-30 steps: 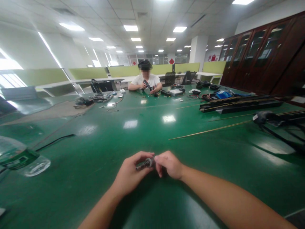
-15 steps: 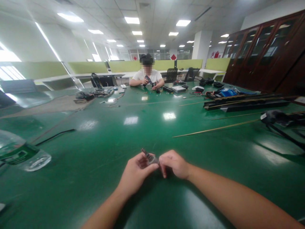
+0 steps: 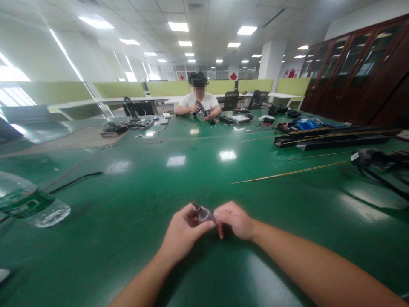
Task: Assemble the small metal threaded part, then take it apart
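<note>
In the head view, my left hand (image 3: 182,232) is closed around a small grey metal part with a stepped shaft (image 3: 202,212). The shaft points up and to the left, and a rounder, wider base sits between thumb and fingers. My right hand (image 3: 234,219) is beside it with fingers curled and pinched at the right side of the part. Whatever is between those right fingers is hidden. Both hands are just above the green tabletop (image 3: 159,183).
A clear plastic bottle (image 3: 32,200) lies at the left near a black cable (image 3: 76,181). Thin brass-coloured rods (image 3: 287,174) and black rails (image 3: 319,138) lie at the right. Across the table a person (image 3: 198,100) holds a dark tool among scattered parts.
The view has shifted very slightly. My left hand and the metal part have moved a touch to the right; my right hand stays nearly in place.
</note>
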`<action>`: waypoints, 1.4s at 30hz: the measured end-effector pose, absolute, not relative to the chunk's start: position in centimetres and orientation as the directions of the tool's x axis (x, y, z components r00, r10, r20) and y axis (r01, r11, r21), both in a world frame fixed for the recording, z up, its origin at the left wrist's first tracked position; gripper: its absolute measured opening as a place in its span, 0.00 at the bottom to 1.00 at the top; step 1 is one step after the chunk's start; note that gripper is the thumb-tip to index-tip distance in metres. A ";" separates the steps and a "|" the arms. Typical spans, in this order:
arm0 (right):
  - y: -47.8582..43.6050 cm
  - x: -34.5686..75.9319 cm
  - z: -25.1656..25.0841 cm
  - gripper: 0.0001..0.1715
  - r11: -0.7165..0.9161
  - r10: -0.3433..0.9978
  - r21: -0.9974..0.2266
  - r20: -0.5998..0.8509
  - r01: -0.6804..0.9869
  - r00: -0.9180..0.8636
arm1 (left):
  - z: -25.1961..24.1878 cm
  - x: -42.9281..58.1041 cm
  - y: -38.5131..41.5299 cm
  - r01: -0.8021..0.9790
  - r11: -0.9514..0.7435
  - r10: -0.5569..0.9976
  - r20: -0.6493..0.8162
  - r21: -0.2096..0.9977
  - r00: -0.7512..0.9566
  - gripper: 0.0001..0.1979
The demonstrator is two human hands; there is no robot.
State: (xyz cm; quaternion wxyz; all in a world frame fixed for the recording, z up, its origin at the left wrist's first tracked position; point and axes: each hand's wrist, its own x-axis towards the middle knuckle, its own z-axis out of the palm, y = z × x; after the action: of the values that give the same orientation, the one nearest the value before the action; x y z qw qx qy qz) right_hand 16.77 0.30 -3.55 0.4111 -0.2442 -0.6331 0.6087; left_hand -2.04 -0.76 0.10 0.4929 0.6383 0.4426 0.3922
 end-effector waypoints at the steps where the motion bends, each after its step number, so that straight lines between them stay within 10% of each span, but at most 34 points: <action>1: 0.3 16.7 -3.6 0.32 0.115 0.815 -0.973 0.209 -0.202 -0.541 | 0.1 -2.0 -0.8 0.188 -0.143 0.953 0.084 0.972 0.289 0.14; 30: 0.0 16.5 -3.5 0.27 0.243 0.903 -0.955 0.287 -0.172 -0.320 | -0.8 -3.0 -0.1 0.366 -0.509 0.861 0.467 0.779 0.203 0.12; 42: -1.2 17.0 -1.8 0.22 0.492 0.863 -0.850 0.448 0.188 -0.231 | 0.0 -3.0 -0.3 0.515 -0.518 0.853 0.458 0.683 0.251 0.11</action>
State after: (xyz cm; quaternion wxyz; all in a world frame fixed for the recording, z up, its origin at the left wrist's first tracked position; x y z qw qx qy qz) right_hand 16.95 -1.24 -1.78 0.4961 -0.3719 -0.7070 0.3402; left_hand -2.97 -0.26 -0.01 0.2023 0.7645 0.4472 0.4178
